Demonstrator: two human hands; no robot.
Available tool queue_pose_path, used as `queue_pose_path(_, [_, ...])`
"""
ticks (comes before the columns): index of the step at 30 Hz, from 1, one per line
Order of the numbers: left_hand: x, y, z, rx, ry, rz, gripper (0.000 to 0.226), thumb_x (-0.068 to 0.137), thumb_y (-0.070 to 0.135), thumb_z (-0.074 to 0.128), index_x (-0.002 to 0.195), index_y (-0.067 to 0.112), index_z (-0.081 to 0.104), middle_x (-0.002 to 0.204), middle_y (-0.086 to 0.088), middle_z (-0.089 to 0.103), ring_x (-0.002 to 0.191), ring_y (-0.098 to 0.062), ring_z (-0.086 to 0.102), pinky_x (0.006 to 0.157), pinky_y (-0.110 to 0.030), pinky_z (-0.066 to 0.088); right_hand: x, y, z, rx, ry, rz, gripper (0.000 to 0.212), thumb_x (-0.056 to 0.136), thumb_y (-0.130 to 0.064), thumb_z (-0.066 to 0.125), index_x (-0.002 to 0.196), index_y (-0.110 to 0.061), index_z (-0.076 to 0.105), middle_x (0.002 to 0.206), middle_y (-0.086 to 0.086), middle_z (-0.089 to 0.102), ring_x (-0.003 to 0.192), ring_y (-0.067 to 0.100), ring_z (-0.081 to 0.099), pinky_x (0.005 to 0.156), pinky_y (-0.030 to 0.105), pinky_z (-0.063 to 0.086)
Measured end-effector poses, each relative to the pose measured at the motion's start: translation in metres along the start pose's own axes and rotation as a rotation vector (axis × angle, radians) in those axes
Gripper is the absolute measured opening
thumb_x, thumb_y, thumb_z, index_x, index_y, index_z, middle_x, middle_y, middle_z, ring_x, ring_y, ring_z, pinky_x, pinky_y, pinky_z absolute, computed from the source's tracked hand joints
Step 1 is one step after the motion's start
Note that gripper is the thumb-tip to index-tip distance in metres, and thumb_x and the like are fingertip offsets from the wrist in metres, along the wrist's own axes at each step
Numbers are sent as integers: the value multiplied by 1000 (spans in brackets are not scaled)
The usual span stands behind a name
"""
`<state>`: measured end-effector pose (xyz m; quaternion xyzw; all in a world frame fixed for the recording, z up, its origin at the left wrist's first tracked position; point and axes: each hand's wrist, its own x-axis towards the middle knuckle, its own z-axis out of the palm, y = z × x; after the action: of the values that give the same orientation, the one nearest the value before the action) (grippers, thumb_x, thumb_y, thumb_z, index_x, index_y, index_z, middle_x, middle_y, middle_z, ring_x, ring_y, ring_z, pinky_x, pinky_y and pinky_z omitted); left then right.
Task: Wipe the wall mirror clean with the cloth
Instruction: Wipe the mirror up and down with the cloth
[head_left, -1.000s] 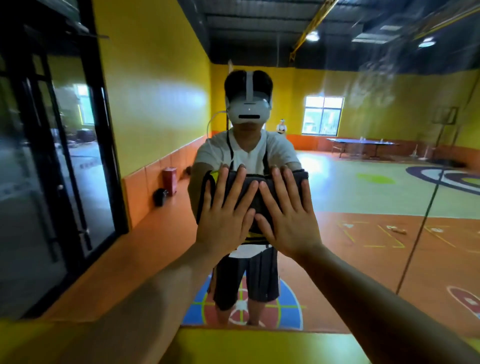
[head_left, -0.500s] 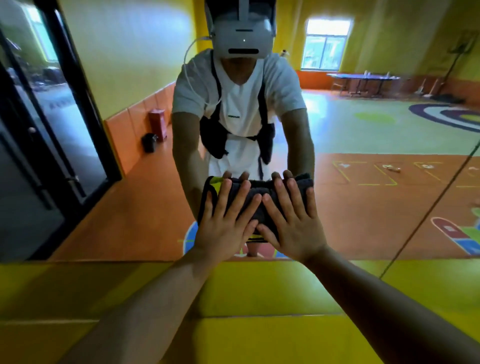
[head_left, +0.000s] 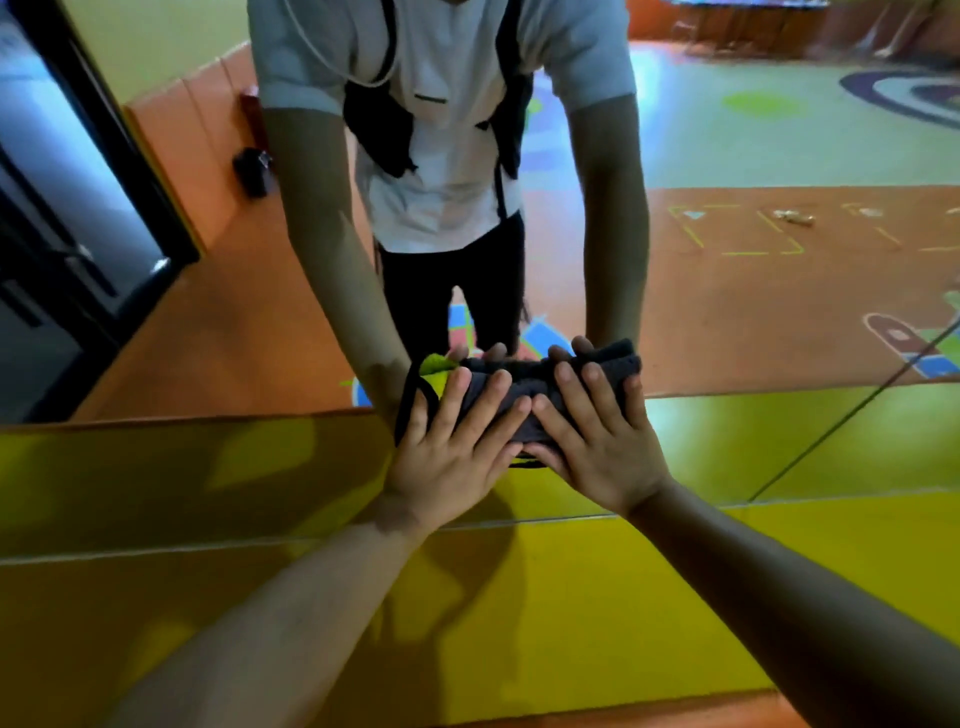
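Note:
A folded dark grey cloth with a yellow-green corner lies flat against the wall mirror, near the glass's lower part. My left hand presses on the cloth's left half with straight, spread fingers. My right hand presses on its right half the same way, fingertips meeting the left hand's. The mirror shows my reflection, arms reaching down to the cloth. The cloth's lower part is hidden under my palms.
Below the mirror's bottom edge runs a yellow wall band. A thin dark seam crosses the glass diagonally at the right. A black door frame shows at the left. The reflected floor is orange and green.
Both hands have slid the cloth downward over the mirror, from chest height of the reflection to near the glass's lower edge. My view has tilted down with them.

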<state>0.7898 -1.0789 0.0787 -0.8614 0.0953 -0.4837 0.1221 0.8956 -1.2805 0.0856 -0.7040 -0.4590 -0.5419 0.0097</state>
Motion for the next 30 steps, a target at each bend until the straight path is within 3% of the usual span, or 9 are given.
queue_pose_path(15, [-136,69,86,32,-77,-2,79,106,57,39,165,20,3,173,-10,-5,158,-40,-3,113,-54,21,-152,-64,63,26,-63,-40,83,102,-56,55,165,-18,16,173,13,7,160,29,4,128,50,0])
queue_pose_path(20, [-137,82,94,72,-99,-3,77,109,56,32,165,15,-1,172,-16,-7,157,-45,-5,112,-60,21,-166,-52,65,53,-105,-136,82,101,-45,60,165,-18,16,173,10,6,160,27,2,129,47,0])
queue_pose_path(25, [-119,116,107,89,-108,11,73,110,52,31,165,16,0,172,-15,-8,157,-45,-7,111,-62,20,-191,-15,56,44,-117,-179,68,106,-33,49,165,-20,18,173,8,7,160,24,5,129,44,2])
queue_pose_path(30, [-92,152,120,87,-85,6,74,109,51,35,165,17,0,172,-12,-8,157,-42,-7,123,-62,4,-212,27,44,40,-164,-180,68,104,-25,41,166,-21,12,174,6,3,160,21,5,127,42,7])
